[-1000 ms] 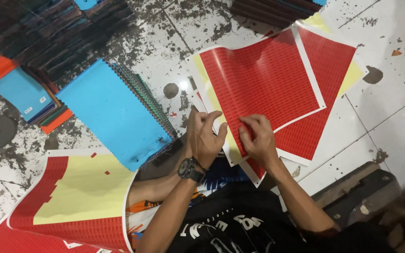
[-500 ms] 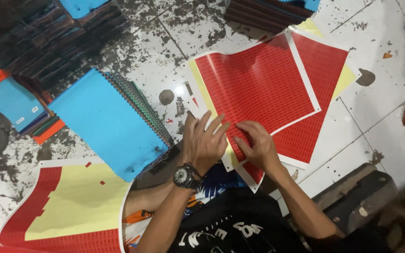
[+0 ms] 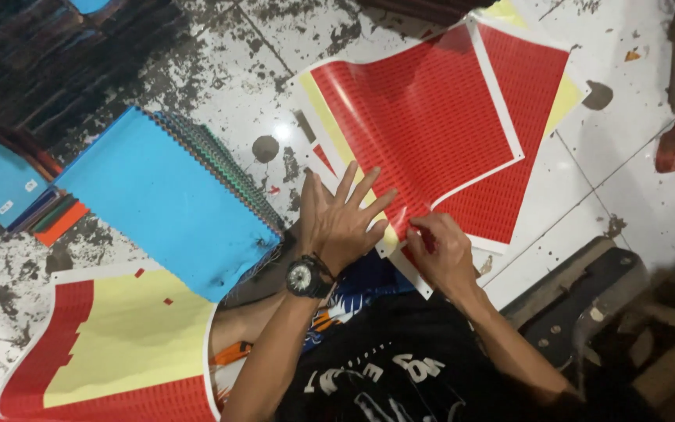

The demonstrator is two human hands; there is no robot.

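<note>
A stack of red sticker sheets (image 3: 431, 125) with white borders and yellow backing lies on the tiled floor in front of me. My left hand (image 3: 343, 221), with a black wristwatch, lies flat with spread fingers on the near corner of the top sheet. My right hand (image 3: 439, 248) pinches at the sheet's near edge, fingertips curled together on a small red sticker; the sticker itself is too small to make out clearly.
A stack of blue-covered spiral notebooks (image 3: 162, 203) lies to the left. More blue and orange books (image 3: 9, 184) sit at far left. A partly peeled red-and-yellow sheet (image 3: 111, 352) lies at lower left. A dark metal object (image 3: 580, 297) lies to the right.
My left hand has opened out flat on the sheet. My right hand has slid down to the sheet's near edge. The view has shifted slightly.
</note>
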